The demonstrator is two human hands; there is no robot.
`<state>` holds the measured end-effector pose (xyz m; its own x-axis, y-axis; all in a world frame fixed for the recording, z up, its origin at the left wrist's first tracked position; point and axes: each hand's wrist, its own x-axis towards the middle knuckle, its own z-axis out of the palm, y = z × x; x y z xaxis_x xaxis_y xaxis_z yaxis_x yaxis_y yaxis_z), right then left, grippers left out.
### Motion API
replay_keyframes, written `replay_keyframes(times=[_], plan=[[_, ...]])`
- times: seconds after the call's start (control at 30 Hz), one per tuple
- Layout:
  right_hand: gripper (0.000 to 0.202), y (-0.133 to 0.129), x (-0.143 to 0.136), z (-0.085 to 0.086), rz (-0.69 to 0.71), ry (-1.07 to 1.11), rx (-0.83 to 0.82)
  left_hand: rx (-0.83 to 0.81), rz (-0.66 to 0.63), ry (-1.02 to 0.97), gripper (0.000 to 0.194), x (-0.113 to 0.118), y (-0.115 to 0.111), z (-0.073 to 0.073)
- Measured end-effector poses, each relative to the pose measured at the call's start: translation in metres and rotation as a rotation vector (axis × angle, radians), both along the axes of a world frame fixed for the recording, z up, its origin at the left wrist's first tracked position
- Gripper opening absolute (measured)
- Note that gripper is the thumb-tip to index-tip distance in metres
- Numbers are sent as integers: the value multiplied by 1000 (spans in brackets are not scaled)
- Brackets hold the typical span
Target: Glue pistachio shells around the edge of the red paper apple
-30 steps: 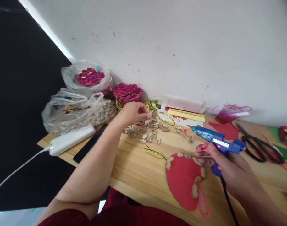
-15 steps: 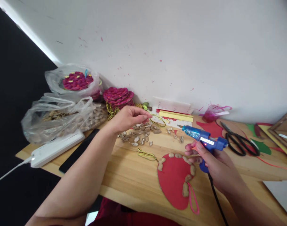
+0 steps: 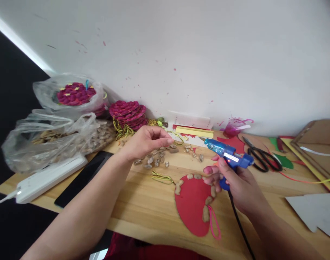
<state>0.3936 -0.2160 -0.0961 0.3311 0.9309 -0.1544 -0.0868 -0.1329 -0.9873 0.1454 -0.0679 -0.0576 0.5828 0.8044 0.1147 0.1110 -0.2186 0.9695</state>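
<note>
My right hand (image 3: pixel 242 180) grips a blue hot glue gun (image 3: pixel 221 148), its nozzle aimed left and its black cord trailing down. Over a scatter of small nut shells (image 3: pixel 157 162) hovers my left hand (image 3: pixel 150 142), thumb and fingertips pinched together. Whatever might be between them is too small to make out. Below the glue gun lies a red rounded cutout (image 3: pixel 192 206) with peanut shells (image 3: pixel 206 213) along its upper and right edge. A pink loop (image 3: pixel 214 225) hangs off its right side, and a yellow-green cord tassel (image 3: pixel 162 177) at its upper left.
To the left are clear bags of shells (image 3: pixel 95 135) and magenta pieces (image 3: pixel 76 94), a magenta stack (image 3: pixel 128 112), a white power strip (image 3: pixel 49 177) and a black flat panel (image 3: pixel 82 177). Black scissors (image 3: pixel 264 157), a pink-stained cup (image 3: pixel 232 128) and cardboard (image 3: pixel 315 213) lie right.
The view has turned slightly right, so the table things appear farther left. My left hand stays pinched above the shells; my right hand keeps hold of the glue gun.
</note>
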Motion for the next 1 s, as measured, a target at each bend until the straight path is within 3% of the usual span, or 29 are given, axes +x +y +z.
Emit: replay_keyframes(times=[0.17, 0.37, 0.5, 0.67, 1.0], plan=[[44, 1, -3, 7, 42, 30, 8, 74, -13, 1, 23, 26, -25, -7], [42, -2, -1, 6, 23, 19, 107, 25, -199, 18, 27, 46, -51, -20], [38, -2, 1, 4, 43, 49, 121, 183, -288, 33, 37, 48, -56, -29], [38, 0, 1, 7, 77, 143, 72, 326, -372, 78, 48, 51, -59, -26], [29, 0, 2, 11, 112, 285, 10, 571, -407, 176, 59, 54, -64, -23]])
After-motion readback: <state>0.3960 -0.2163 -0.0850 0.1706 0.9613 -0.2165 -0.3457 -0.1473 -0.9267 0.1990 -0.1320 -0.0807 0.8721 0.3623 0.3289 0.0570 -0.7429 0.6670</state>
